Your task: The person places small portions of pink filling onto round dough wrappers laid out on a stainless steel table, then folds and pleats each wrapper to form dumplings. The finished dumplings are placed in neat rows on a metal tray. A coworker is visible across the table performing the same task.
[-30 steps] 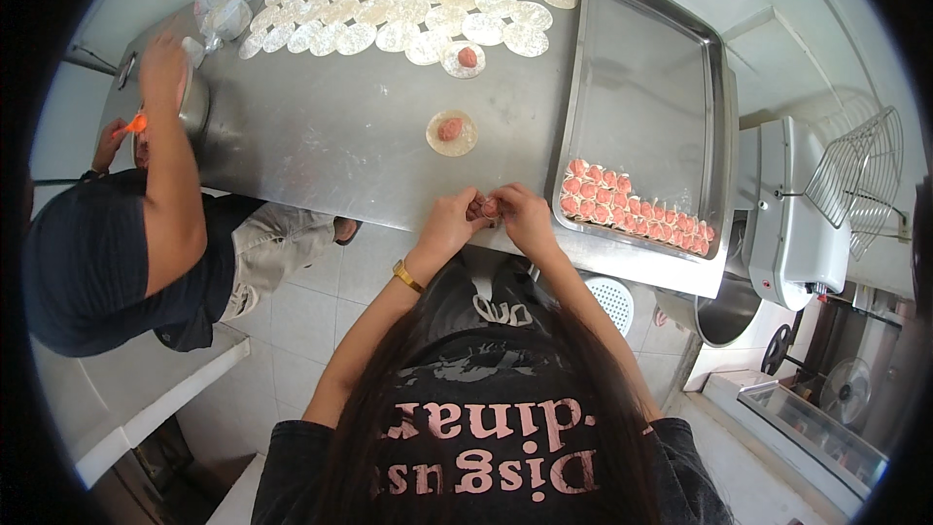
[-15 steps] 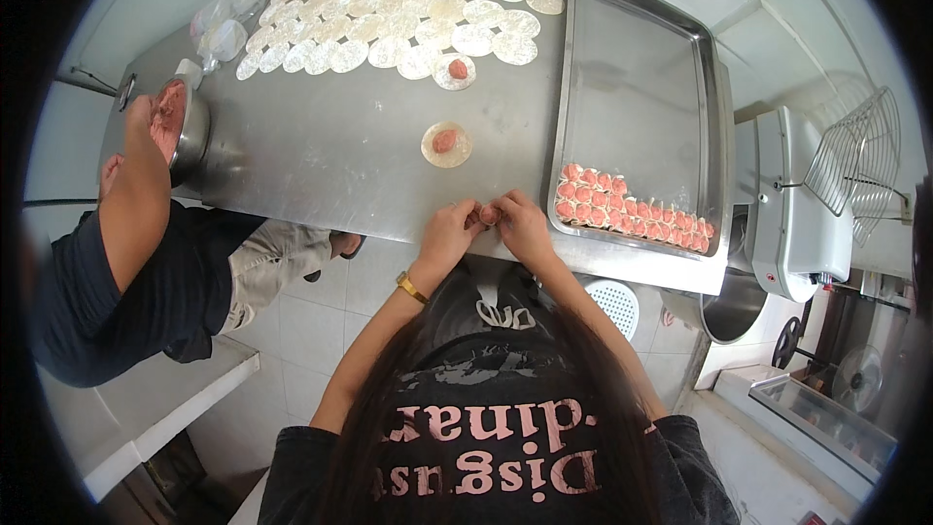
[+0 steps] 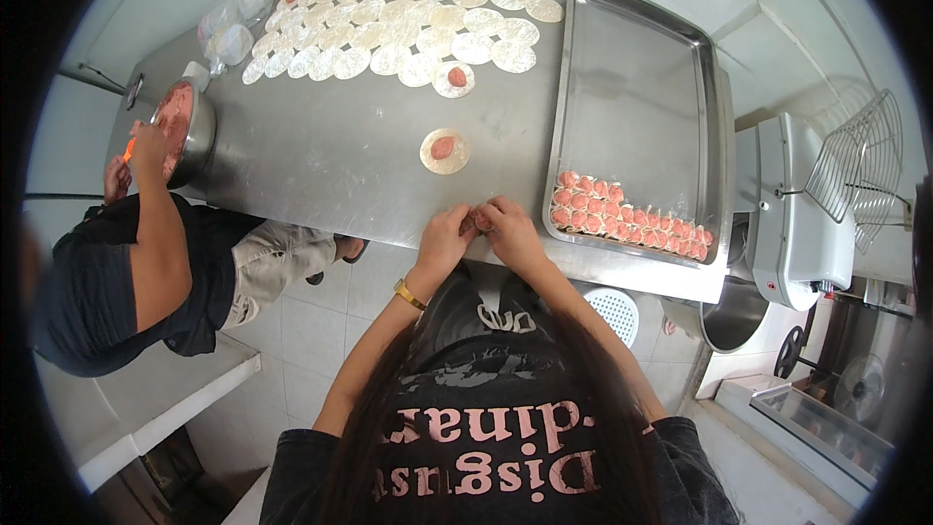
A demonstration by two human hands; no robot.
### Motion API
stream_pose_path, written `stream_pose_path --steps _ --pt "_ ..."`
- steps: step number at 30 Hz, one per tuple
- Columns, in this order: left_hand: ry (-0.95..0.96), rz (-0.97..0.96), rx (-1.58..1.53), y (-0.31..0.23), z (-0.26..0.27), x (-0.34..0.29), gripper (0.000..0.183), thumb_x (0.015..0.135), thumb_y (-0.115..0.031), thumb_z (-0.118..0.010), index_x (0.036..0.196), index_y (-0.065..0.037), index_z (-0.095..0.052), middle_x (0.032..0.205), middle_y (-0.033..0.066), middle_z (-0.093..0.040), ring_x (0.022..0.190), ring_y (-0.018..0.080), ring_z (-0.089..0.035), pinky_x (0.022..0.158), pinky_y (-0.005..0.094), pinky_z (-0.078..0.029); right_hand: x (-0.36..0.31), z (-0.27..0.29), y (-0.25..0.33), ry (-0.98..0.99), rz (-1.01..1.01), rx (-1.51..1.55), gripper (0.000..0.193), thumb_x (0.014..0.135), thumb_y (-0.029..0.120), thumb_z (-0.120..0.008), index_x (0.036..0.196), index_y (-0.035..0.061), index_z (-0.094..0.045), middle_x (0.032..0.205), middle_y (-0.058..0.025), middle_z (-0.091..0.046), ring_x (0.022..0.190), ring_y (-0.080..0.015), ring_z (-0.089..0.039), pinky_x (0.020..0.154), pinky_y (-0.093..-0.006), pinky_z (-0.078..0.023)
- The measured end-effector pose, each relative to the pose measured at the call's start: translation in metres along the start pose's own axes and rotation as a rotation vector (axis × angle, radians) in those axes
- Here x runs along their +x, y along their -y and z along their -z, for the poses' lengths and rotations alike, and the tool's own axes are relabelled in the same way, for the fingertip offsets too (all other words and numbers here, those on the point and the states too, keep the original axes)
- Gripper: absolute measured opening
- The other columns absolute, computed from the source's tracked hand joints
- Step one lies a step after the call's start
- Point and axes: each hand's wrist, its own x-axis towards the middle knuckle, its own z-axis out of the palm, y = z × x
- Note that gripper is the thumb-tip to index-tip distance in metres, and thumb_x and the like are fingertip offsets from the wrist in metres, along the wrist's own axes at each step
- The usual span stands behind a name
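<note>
Over the table's near edge, my left hand (image 3: 446,239) and my right hand (image 3: 514,236) meet around a small meat dumpling (image 3: 482,220). Fingertips of both pinch it, hiding most of its wrapper. Just beyond them lies a round wrapper with a lump of pink meat filling (image 3: 444,149). Farther back, another wrapper topped with filling (image 3: 457,78) touches the front of overlapping rows of pale round wrappers (image 3: 389,58). To the right, several open-topped dumplings (image 3: 610,210) stand packed in the near end of a large metal tray (image 3: 558,126).
At the left, a co-worker (image 3: 155,262) holds an orange-handled tool over a metal bowl (image 3: 206,126) of pink filling. A plastic bag (image 3: 233,24) lies at the table's back left. Right of the tray stand a white machine (image 3: 782,204) and a wire rack (image 3: 860,170).
My hands have turned slightly around the dumpling, the right fingers closing further over it. The co-worker's arm has drawn back toward the body, and the orange handle now shows.
</note>
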Motion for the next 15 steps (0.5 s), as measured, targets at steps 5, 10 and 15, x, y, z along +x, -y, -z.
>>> stream_pose_path --steps 5,10,15 --pt "0.044 0.113 -0.133 0.002 0.002 -0.005 0.019 0.08 -0.003 -0.066 0.098 -0.002 -0.062 0.085 0.0106 -0.068 0.077 0.021 -0.067 0.069 0.0313 -0.052 0.001 0.016 0.003 0.0 0.024 -0.022 0.023 0.073 -0.004 -0.057 0.095 0.0041 -0.061 0.095 -0.0118 -0.059 0.089 -0.0326 -0.058 0.077 -0.0404 -0.049" --pt "-0.302 0.148 -0.198 0.036 0.022 0.009 0.016 0.08 -0.007 -0.069 0.094 0.0 -0.063 0.081 0.0112 -0.068 0.07 0.0176 -0.066 0.064 0.0288 -0.051 -0.012 0.102 -0.026 -0.158 -0.058 0.323 0.036 0.071 -0.014 -0.061 0.102 0.0029 -0.063 0.095 -0.007 -0.062 0.08 -0.0171 -0.066 0.069 -0.0269 -0.054" --pt "-0.458 0.193 0.06 0.063 0.044 0.042 0.016 0.079 -0.007 -0.069 0.092 0.001 -0.063 0.08 0.0126 -0.064 0.067 0.021 -0.063 0.065 0.0323 -0.05 -0.016 0.187 -0.1 -0.343 -0.257 -0.041 0.034 0.066 -0.011 -0.061 0.096 0.0029 -0.067 0.094 -0.012 -0.065 0.08 -0.0251 -0.067 0.069 -0.031 -0.055"
